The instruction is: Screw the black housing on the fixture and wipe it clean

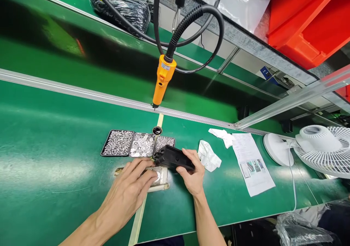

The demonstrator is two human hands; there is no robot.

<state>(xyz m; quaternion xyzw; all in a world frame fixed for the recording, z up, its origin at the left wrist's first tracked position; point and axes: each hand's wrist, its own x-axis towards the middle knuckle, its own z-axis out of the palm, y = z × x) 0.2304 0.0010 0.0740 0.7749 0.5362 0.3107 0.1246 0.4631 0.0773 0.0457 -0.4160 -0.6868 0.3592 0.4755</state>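
My right hand (193, 175) is wrapped round a black plastic housing (172, 157), holding it tilted just above the green bench. My left hand (130, 191) lies over a small clear block (161, 178) on the bench, fingers stretched out, with the fingertips reaching the left end of the black housing. Just behind both hands sit three small black trays: one with screws (117, 143), one with washers (142, 145), and a third (165, 142) partly hidden by the housing. An orange electric screwdriver (163, 81) hangs on its black cable above the trays.
A green conveyor belt (82, 53) runs behind an aluminium rail (82, 93). White crumpled cloths (209, 155) and a printed sheet (253, 164) lie to the right. A white fan (322, 149) stands at the far right. Red bins (306, 20) sit on the shelf above.
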